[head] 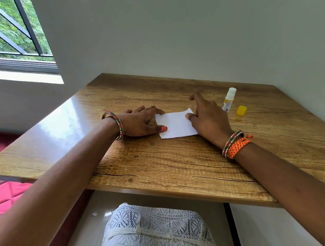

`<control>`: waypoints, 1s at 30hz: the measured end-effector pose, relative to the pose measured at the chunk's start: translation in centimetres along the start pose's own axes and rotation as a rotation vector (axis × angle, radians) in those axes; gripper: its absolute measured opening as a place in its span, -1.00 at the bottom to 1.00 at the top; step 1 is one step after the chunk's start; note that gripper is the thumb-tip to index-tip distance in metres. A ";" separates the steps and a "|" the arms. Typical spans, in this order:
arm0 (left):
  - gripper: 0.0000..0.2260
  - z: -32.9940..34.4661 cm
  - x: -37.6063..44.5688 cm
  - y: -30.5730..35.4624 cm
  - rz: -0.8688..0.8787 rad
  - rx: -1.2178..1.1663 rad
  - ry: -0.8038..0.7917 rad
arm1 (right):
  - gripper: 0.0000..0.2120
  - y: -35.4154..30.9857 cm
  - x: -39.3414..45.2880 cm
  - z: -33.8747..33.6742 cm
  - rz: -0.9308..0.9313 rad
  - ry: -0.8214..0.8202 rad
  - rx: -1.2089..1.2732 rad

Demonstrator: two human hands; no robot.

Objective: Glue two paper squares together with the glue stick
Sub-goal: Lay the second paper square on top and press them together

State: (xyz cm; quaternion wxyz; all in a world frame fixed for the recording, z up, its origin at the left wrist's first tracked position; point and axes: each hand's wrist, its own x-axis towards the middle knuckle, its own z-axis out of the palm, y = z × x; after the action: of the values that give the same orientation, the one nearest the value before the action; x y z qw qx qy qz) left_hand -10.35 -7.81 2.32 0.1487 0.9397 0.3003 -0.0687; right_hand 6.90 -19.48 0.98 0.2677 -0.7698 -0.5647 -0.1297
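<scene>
1 white paper square [176, 125] lies flat on the worktop [159, 159], both hands [139, 123] [207, 117] pressing its sides with released fingers, 1 uncapped glue stick [229, 100] just right of it

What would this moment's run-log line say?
left hand flat, pinning paper edge | right hand pressing paper | glue stick uncapped, upright | yellow cap beside

A white paper square [176, 125] lies flat on the wooden desk [159, 159], its far right corner curled up a little; whether a second sheet lies under it cannot be told. Just to its right the glue stick [228, 100] stands uncapped, white with a yellow label, leaning slightly. Its yellow cap [241, 110] sits beside it, apart.
</scene>
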 end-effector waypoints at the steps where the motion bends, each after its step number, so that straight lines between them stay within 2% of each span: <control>1: -0.42 0.0 0.0 0.0 0.001 -0.002 0.001 | -0.60 0.1 0.0 0.1 0.007 -0.010 0.002; 17: -0.38 0.2 0.5 -0.1 -0.066 -0.075 0.050 | -0.56 0.5 0.4 0.3 0.031 -0.021 0.012; 22: -0.41 0.1 0.8 0.3 -0.099 -0.337 0.116 | -0.68 0.9 0.1 -0.2 0.136 -0.047 0.044; 26: -0.67 -0.1 0.6 0.4 -0.036 -0.646 0.243 | -0.69 0.9 0.2 -0.4 0.203 -0.120 0.145; 30: -0.77 -0.4 0.5 0.4 0.020 -0.813 0.341 | -0.64 1.1 0.6 -0.5 0.275 -0.142 0.265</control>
State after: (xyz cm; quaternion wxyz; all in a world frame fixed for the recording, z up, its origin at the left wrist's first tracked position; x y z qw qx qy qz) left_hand -9.74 -7.68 2.72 0.4554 0.8054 0.3143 0.2126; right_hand 8.16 -19.47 1.39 0.3416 -0.8049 -0.4837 0.0382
